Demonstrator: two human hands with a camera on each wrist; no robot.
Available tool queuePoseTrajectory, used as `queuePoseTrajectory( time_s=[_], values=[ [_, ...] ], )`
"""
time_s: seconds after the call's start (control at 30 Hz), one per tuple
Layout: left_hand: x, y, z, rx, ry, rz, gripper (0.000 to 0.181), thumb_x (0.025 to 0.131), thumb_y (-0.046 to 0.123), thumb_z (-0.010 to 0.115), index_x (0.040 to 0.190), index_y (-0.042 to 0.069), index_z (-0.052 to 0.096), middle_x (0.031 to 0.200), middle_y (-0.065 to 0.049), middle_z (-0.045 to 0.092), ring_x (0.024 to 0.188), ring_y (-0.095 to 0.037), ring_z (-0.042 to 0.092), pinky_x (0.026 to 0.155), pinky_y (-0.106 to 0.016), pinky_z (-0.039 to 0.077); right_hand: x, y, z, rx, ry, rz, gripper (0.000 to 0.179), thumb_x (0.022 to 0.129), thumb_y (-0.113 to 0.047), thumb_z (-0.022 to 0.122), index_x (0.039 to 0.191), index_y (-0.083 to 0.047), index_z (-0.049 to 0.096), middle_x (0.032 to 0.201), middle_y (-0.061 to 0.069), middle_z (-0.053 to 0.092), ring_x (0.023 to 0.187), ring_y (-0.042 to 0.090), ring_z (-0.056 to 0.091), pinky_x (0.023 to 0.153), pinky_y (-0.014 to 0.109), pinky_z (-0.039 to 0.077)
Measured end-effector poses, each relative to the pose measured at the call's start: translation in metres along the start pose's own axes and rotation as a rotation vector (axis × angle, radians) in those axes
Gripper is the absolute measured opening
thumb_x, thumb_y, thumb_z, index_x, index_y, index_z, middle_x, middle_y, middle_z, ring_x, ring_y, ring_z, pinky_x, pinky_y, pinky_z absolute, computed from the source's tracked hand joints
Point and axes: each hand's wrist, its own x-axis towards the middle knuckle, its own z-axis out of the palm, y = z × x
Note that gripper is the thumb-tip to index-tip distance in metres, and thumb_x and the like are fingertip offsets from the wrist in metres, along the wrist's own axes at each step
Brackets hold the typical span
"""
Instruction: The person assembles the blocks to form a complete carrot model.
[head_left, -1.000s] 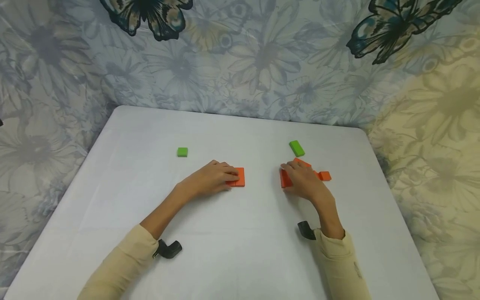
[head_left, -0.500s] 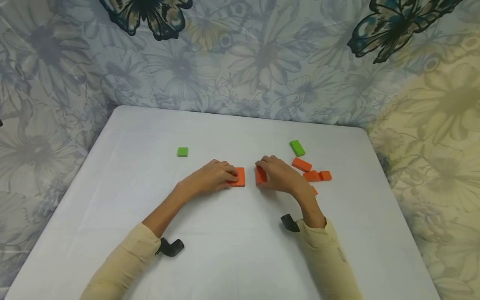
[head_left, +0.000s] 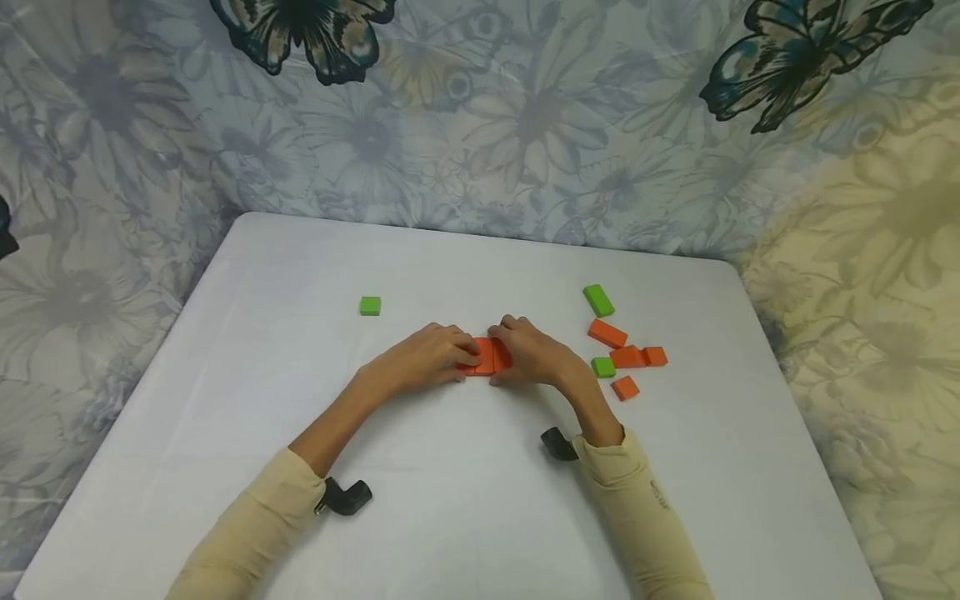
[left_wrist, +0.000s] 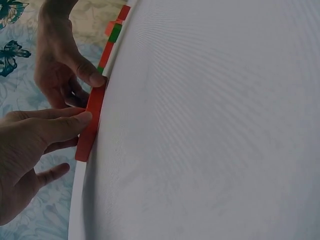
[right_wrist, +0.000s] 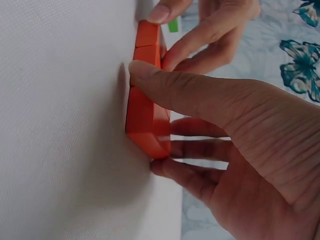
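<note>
Several flat orange blocks (head_left: 484,357) lie edge to edge in a row at the middle of the white table. My left hand (head_left: 423,358) holds the row's left part, thumb on the near side and fingers on the far side. At the right end, my right hand (head_left: 536,354) grips another orange block (right_wrist: 140,112) between thumb and fingers, flush against the row. In the left wrist view the row (left_wrist: 90,127) shows side-on, with both thumbs against it. My fingers hide parts of the blocks in the head view.
Right of my right hand lie several loose pieces: an orange block (head_left: 607,333), a smaller orange block (head_left: 625,387), a green square block (head_left: 603,367) and a long green block (head_left: 598,300). Another green block (head_left: 371,306) lies at the back left. A patterned cloth (head_left: 480,125) hangs behind the table.
My right hand has carried an orange block leftward from the loose pieces to the row's right end, uncovering a green block and an orange one. My left hand has stayed in place.
</note>
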Motion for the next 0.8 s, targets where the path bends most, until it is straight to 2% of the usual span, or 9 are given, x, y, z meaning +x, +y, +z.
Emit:
queuePoseTrajectory(
  time_s=[0.27,0.43,0.63,0.8],
  values=[
    [0.0006,0.0012,-0.0005,-0.024,0.007,-0.005,0.029,0.097,0.021,0.076,0.125,0.017,0.078,0.129,0.001,0.073,0.127,-0.019,0.063,0.109,-0.043,0.05,-0.0006,-0.0004,-0.0005,-0.037,0.04,0.006,0.059,0.083,-0.028,0.089,0.129,0.001,0.067,0.115,0.015,0.063,0.102,0.027,0.056,0.091,0.039,0.054],
    [0.001,-0.0004,-0.0002,-0.028,0.024,0.018,0.028,0.095,0.017,0.078,0.123,0.015,0.079,0.127,-0.001,0.074,0.125,-0.021,0.065,0.108,-0.043,0.052,0.0032,0.0012,0.0004,-0.014,0.026,-0.009,0.056,0.084,-0.025,0.088,0.129,0.001,0.067,0.114,0.014,0.062,0.102,0.026,0.055,0.09,0.037,0.053],
    [0.0002,-0.0022,0.0007,-0.031,0.023,0.032,0.029,0.094,0.017,0.079,0.122,0.013,0.079,0.127,-0.002,0.074,0.125,-0.022,0.066,0.109,-0.043,0.053,0.0049,0.0025,-0.0003,0.018,-0.017,0.015,0.062,0.085,-0.027,0.087,0.134,0.002,0.064,0.119,0.014,0.061,0.108,0.026,0.056,0.095,0.038,0.055],
    [0.0014,-0.0029,0.0001,-0.036,0.015,0.029,0.03,0.094,0.016,0.079,0.123,0.013,0.079,0.128,-0.003,0.074,0.125,-0.023,0.065,0.111,-0.043,0.052,0.0057,0.0015,-0.0004,-0.008,-0.005,-0.01,0.056,0.085,-0.025,0.087,0.129,0.002,0.067,0.112,0.012,0.061,0.102,0.025,0.055,0.088,0.035,0.053]
  ],
)
